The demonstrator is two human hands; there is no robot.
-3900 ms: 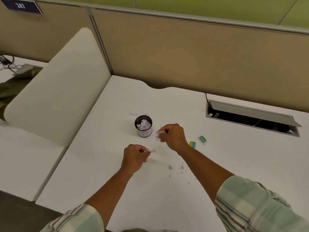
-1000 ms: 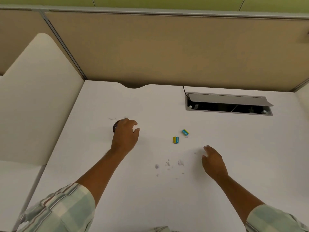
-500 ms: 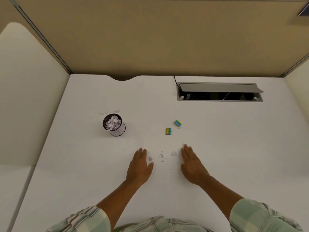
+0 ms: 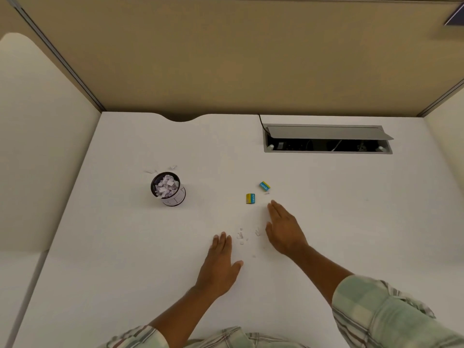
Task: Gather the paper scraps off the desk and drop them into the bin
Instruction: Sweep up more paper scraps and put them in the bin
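A small black mesh bin (image 4: 168, 188), heaped with white paper scraps, stands on the white desk (image 4: 125, 247) at the left of centre. Several tiny scraps (image 4: 241, 236) lie on the desk between my hands. My left hand (image 4: 221, 266) lies flat and open just left of them, palm down. To their right my right hand (image 4: 285, 228) stands on its edge, fingers straight and together, holding nothing. A few more scraps (image 4: 150, 170) rest just behind the bin.
Two small yellow-and-blue erasers (image 4: 250, 198) (image 4: 264, 186) lie just beyond my right fingertips. An open cable hatch (image 4: 326, 139) is set in the desk at the back right. Beige partition walls close the back, white dividers the sides.
Both hands came down to the desk on either side of the small scraps; the left left the bin, which now shows uncovered. In the last half second my hands barely moved.
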